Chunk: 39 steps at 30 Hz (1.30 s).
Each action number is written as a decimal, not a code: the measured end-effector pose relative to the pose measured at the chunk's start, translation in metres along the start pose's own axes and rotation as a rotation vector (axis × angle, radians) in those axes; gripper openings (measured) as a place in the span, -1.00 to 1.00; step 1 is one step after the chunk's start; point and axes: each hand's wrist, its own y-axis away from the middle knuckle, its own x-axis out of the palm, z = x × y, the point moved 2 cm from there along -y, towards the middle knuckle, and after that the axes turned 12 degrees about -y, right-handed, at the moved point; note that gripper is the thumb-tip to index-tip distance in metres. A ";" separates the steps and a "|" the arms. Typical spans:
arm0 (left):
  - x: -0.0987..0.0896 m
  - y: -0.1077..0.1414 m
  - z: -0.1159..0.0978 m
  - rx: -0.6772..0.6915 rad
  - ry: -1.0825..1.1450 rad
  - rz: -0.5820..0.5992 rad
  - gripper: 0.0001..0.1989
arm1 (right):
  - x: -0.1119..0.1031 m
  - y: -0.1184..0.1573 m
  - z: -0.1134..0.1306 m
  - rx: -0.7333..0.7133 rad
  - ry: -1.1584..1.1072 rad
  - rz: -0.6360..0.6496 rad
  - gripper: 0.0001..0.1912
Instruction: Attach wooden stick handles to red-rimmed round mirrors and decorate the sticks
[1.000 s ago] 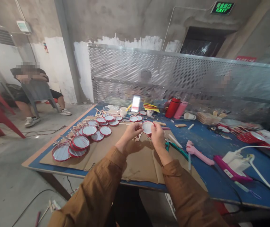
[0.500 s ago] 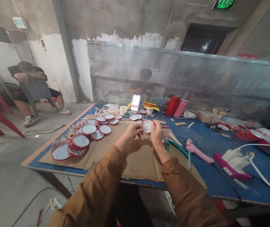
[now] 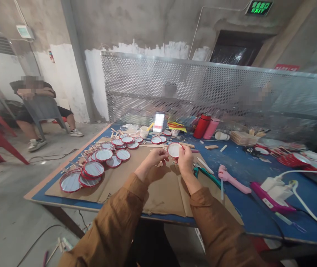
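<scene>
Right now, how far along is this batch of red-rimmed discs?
Looks done: many red-rimmed discs lie on the cardboard sheet, with wooden sticks beside them. In hand: the left hand and right hand hold one white-faced disc. Left: a stack of flat wooden pieces sits farther along the table; the remaining amount cannot be told.

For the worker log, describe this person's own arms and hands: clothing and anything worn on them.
Both arms wear long, loose sleeves of ochre-brown fabric, plain with no visible markings: the left sleeve and the right sleeve. They stop short of the wrists. The left hand and right hand are bare, without gloves.
</scene>
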 end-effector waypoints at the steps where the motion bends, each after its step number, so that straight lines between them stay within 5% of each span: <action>1: 0.000 0.000 0.000 -0.002 -0.007 0.000 -0.79 | 0.000 -0.001 -0.001 0.006 -0.009 0.004 -0.57; 17: 0.001 0.001 -0.006 -0.038 -0.150 -0.117 -0.93 | 0.000 -0.001 -0.002 0.016 -0.062 0.034 -0.52; 25: -0.004 -0.008 0.014 -0.060 -0.043 -0.335 -0.84 | -0.005 -0.007 -0.004 -0.004 -0.054 -0.054 -0.53; 33: 0.000 -0.006 0.022 -0.045 0.187 -0.120 -0.41 | 0.004 -0.004 -0.012 -0.080 0.030 0.081 -0.63; 39: 0.008 -0.005 0.018 -0.098 0.248 -0.047 -0.46 | 0.004 -0.011 -0.021 -0.175 0.090 0.070 -0.70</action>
